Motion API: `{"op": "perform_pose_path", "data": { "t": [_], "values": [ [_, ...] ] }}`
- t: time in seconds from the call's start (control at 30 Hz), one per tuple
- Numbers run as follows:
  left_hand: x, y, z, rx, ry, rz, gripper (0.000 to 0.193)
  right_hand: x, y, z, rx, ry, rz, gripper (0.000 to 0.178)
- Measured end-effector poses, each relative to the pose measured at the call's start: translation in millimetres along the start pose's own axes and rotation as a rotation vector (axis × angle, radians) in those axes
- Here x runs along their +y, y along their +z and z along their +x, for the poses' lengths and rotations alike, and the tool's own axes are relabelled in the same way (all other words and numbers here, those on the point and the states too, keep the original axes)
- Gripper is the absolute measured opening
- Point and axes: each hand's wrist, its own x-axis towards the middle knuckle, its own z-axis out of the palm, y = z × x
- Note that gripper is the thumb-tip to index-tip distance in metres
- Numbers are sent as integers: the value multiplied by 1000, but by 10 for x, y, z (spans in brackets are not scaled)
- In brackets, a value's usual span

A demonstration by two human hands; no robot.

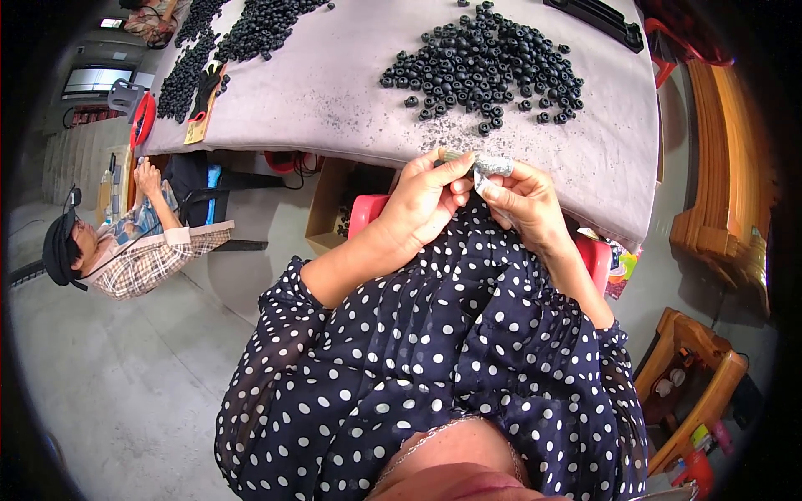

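Observation:
At the table's near edge my left hand (420,203) and my right hand (533,207) meet, both with closed fingers. A greyish patterned wrapping (495,165) surrounds my right index finger, and a pale loose flap of it hangs between the hands. My left thumb and fingertips press together beside this wrapping; whatever they pinch is too small to tell. My right thumb presses on the flap. Just beyond, a heap of small black ring-shaped parts (476,67) lies on the grey cloth-covered table (334,100).
More black parts (259,29) lie at the far left, near a black-and-red tool (203,96). A long black part (597,21) rests at the back right. A cardboard box (326,209) stands under the table. Another person (125,242) sits at left; wooden furniture (723,184) stands at right.

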Motion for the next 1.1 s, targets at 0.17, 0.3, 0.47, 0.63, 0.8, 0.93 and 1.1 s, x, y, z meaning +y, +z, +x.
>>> {"op": "perform_pose_path", "data": {
  "t": [0.17,0.3,0.47,0.63,0.8,0.93,1.1],
  "values": [
    [-16,-13,6,-19,-20,-23,7,39,-30,0,-4,-23,3,23],
    [-28,-33,15,-37,-45,-55,7,71,-53,8,21,-17,13,22],
    [-26,-19,37,-55,-80,-94,8,51,-38,25,26,-12,108,20],
    [-84,27,20,-58,-65,-30,10,46,-16,5,102,-46,30,11],
    [-97,44,11,-34,-77,-3,8,30,-43,27,116,-42,1,10],
    [-81,70,3,-17,-72,-6,8,36,-47,20,120,-71,-53,10],
    [-35,20,67,-8,-56,-84,9,6,-12,2,71,-70,27,9]
  ]
}}
